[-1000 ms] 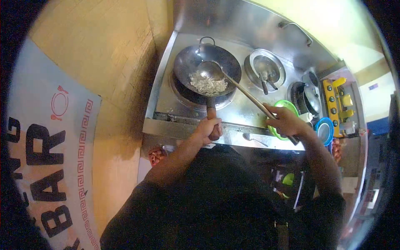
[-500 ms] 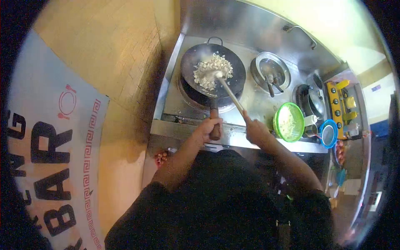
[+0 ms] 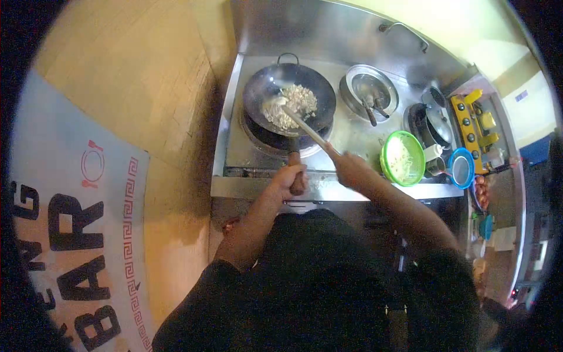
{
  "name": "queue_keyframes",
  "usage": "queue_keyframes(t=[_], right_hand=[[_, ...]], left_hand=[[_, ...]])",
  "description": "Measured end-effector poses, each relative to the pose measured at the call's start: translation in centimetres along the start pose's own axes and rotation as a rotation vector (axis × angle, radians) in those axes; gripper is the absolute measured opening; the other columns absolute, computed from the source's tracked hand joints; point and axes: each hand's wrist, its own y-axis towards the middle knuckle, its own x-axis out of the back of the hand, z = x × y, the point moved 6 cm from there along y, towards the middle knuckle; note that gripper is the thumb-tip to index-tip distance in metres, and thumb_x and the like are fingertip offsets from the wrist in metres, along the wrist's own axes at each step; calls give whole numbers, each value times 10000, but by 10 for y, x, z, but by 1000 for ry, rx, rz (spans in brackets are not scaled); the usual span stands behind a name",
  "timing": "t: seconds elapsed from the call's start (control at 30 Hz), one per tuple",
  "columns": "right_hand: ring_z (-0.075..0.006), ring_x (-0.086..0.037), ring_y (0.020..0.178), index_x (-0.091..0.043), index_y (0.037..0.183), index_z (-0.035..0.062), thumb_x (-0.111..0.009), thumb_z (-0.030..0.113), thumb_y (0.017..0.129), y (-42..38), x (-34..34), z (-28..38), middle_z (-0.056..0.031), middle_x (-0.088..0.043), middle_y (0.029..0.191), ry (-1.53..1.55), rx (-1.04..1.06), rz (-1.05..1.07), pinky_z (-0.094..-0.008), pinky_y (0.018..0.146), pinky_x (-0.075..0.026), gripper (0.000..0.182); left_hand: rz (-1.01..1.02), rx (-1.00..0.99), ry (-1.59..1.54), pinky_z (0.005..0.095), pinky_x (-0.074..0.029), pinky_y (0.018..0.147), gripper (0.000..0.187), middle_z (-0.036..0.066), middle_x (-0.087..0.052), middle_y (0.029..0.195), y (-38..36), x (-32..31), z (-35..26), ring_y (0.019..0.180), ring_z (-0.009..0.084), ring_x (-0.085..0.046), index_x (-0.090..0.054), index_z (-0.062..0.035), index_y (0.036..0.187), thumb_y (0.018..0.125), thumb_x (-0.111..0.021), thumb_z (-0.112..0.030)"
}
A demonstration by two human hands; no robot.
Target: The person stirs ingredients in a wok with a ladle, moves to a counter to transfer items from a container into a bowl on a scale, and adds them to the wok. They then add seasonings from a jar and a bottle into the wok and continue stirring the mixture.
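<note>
My left hand [image 3: 290,178] is closed round the wooden handle of a dark wok [image 3: 325,97], which sits tilted over a burner. Chopped pale food [image 3: 300,100] with brownish bits lies in the middle of the wok. In my right hand [image 3: 353,170] is the wooden end of a long-handled ladle [image 3: 308,130]. Its head rests among the food at the left and is partly covered, so its exact shape is hard to make out. Just right of my right hand stands a bright green bowl [image 3: 384,167] with pale shredded food inside.
A metal pan [image 3: 347,94] holding two utensils stands behind, on the steel stove top. Further right are a lidded pot [image 3: 438,126], a white bottle [image 3: 433,152], a blue-rimmed strainer [image 3: 471,170] and a yellow rack [image 3: 467,123]. A tiled wall and a printed banner [image 3: 94,205] border the left.
The ladle's head has moved left in the wok, and the food has shifted and spread. My right hand has come slightly left and up. The whole view has shifted a little.
</note>
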Motion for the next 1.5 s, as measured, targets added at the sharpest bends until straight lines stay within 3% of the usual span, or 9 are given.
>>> queue_keyframes(t=[0.17,0.33,0.53,1.03,1.23,1.33,1.43,1.47,1.5], right_hand=[[-292,-630,686,-266,1426,193,-540,106,829,-52,41,-44,-208,-583,916,-350,-67,22,-418,584,-525,662],[-278,-634,704,-333,1404,230,-541,55,800,-75,140,-52,-169,-579,898,-522,-33,-43,-374,563,-523,662],[-419,-618,854,-394,1362,106,-575,65,749,-7,47,-98,-274,-616,963,225,-46,-108,-480,783,-491,640],[-412,-603,931,-400,1370,129,-580,136,807,40,6,-72,-279,-610,1006,403,-164,-109,-460,819,-471,592],[-420,-612,820,-316,1415,150,-540,107,827,50,-15,-83,-261,-616,857,406,-83,-176,-478,767,-475,630],[-361,-632,714,-432,1315,134,-522,133,844,92,-68,-83,-220,-629,817,589,7,-206,-458,613,-519,479],[-308,-610,598,-650,1025,49,-637,341,802,52,-29,-79,-179,-649,766,725,333,-33,-422,626,-519,368],[-328,-621,654,-633,1036,54,-623,350,819,28,-18,-95,-177,-656,832,657,234,136,-437,649,-508,368],[-338,-623,687,-631,1016,53,-624,348,821,-12,13,-122,-178,-654,845,667,220,-47,-441,654,-503,354]], left_hand=[[135,-75,142,310,-417,448,192,74,-526,578,-63,-80,-7,479,184,-521,-526,-55,703,836,-585,-180],[164,-39,-99,340,-446,499,185,78,-532,581,-16,-56,-3,506,210,-531,-536,-55,705,850,-580,-161],[175,-25,-153,332,-450,486,108,46,-499,597,4,-34,13,491,165,-499,-524,-54,783,839,-601,-105],[150,-89,-58,305,-466,462,140,24,-501,657,13,-4,18,494,146,-519,-504,-78,826,874,-601,-165],[55,-65,-38,305,-479,489,156,16,-518,684,17,2,22,550,156,-539,-520,-90,833,902,-575,-218],[-22,-54,94,294,-484,513,213,7,-527,698,5,-11,16,597,149,-550,-531,-110,848,919,-543,-312],[-374,-242,194,302,-495,556,306,2,-538,725,-23,-38,17,640,158,-562,-548,-122,904,920,-505,-425],[-412,-288,269,302,-495,556,306,2,-539,726,-24,-42,21,641,158,-562,-548,-122,906,920,-505,-425],[-459,-335,346,303,-495,556,305,2,-539,727,-23,-43,24,642,159,-563,-549,-122,908,920,-505,-424]])
